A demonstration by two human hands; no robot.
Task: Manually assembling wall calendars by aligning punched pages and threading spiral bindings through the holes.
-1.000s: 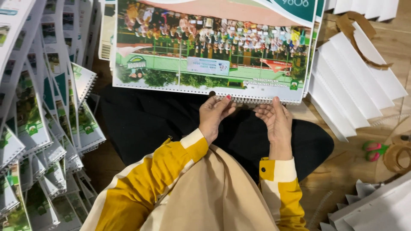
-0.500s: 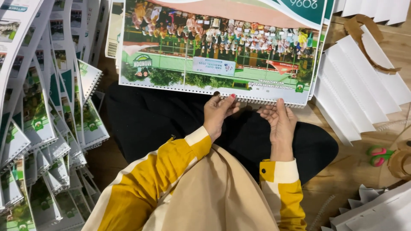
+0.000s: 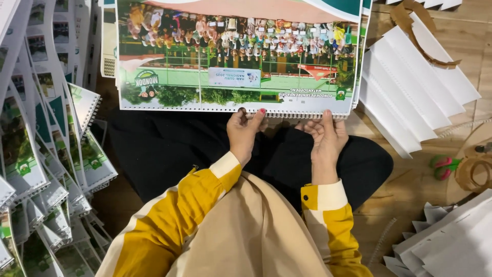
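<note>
A large wall calendar sheet stack with a colourful group photo lies on the floor in front of me, its near edge bound by a white wire spiral. My left hand pinches that spiral near the middle of the edge. My right hand grips the spiral a little further right, fingers curled over the wire. Both arms wear yellow sleeves with cream cuffs above black-clad legs.
Several bound calendars fan out in overlapping rows on the left. Stacks of white sheets lie at the right and lower right. A brown tape roll, a pink-green tool and a loose wire spiral rest on the wooden floor.
Both hands have shifted slightly rightward along the spiral edge, and the calendar sits a little lower and nearer in view.
</note>
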